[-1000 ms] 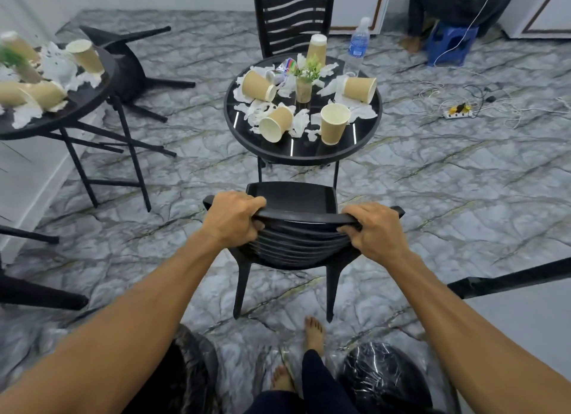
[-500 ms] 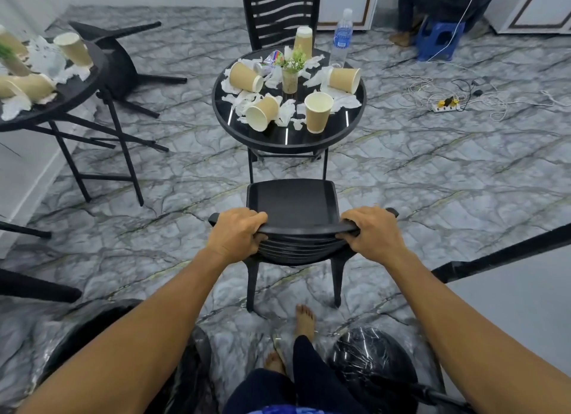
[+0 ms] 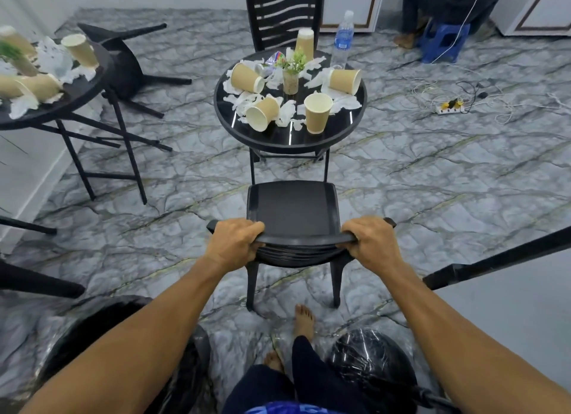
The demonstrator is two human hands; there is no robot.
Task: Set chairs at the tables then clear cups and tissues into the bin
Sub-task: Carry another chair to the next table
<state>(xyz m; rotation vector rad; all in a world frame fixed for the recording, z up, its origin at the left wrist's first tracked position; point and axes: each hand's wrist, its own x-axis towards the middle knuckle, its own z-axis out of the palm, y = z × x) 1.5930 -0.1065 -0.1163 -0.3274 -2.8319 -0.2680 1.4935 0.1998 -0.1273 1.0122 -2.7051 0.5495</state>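
At the far left a second tabletop (image 3: 52, 104) carries tipped paper cups and crumpled tissues, and just beyond it a black chair lies toppled (image 3: 129, 64) on the marble floor. Near the bottom left sits a bin lined with a black bag (image 3: 102, 351). The left hand (image 3: 233, 243) is closed over the left end of the top rail of the black chair (image 3: 293, 209), fingers curled under the rail; the right hand (image 3: 369, 243) grips the right end the same way. This chair stands upright on the floor, its seat facing the round tabletop (image 3: 290, 135) just beyond it, near but not yet tucked in. That tabletop holds five paper cups (image 3: 318, 110), three on their sides, scattered tissues (image 3: 287, 110) and a small plant. The chair looks like moulded plastic, so likely light and stiff; the two-handed hold at the rail ends should steer it squarely, though its legs may skid on the smooth floor. A water bottle (image 3: 343, 36) stands on the floor beyond the table, and a second bagged bin (image 3: 370, 361) sits near right.
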